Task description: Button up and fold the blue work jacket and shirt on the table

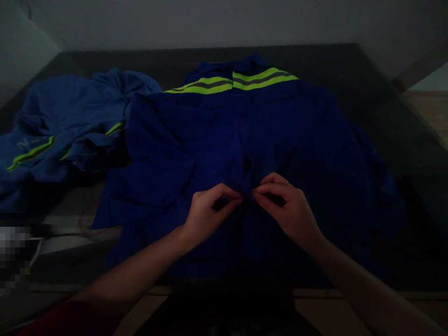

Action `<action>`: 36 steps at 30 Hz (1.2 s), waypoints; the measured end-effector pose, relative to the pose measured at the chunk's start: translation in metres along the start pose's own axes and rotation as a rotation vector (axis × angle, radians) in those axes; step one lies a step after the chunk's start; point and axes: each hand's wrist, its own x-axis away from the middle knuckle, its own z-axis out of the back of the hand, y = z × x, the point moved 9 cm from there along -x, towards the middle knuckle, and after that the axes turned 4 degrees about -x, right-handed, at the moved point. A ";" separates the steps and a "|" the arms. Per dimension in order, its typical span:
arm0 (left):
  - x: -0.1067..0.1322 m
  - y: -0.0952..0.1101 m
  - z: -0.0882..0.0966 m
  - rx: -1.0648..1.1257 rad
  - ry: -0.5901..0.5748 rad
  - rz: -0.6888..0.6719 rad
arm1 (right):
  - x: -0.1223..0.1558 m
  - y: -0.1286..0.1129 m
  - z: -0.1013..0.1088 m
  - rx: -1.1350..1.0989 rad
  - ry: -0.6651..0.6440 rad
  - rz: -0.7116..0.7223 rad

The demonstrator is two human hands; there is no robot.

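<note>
A dark blue work shirt [308,135] lies spread out, its collar away from me and a yellow-green reflective band [259,80] across the chest. Low on its front opening, my left hand [210,205] pinches the cloth between thumb and fingertips. Close beside it, my right hand [287,203] pinches the front edge in the same way, with a ring on one finger. Just above the fingertips the placket gapes a little. Any button between the fingers is too dark and small to make out.
The shirt rests on a dark table [336,58] against a pale wall [196,23]. To its left lies a crumpled lighter blue garment [73,107] with yellow-green stripes. A dark cable [66,234] runs along the left side, near a blurred-out patch.
</note>
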 end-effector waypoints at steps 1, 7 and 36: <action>0.000 0.000 -0.001 -0.001 -0.003 -0.008 | 0.000 -0.001 0.001 0.012 0.015 0.020; 0.001 -0.002 -0.003 -0.043 -0.016 -0.035 | -0.002 -0.003 -0.001 -0.023 -0.039 0.029; 0.001 -0.015 -0.020 0.035 -0.159 0.246 | 0.013 -0.018 -0.021 0.424 -0.110 0.353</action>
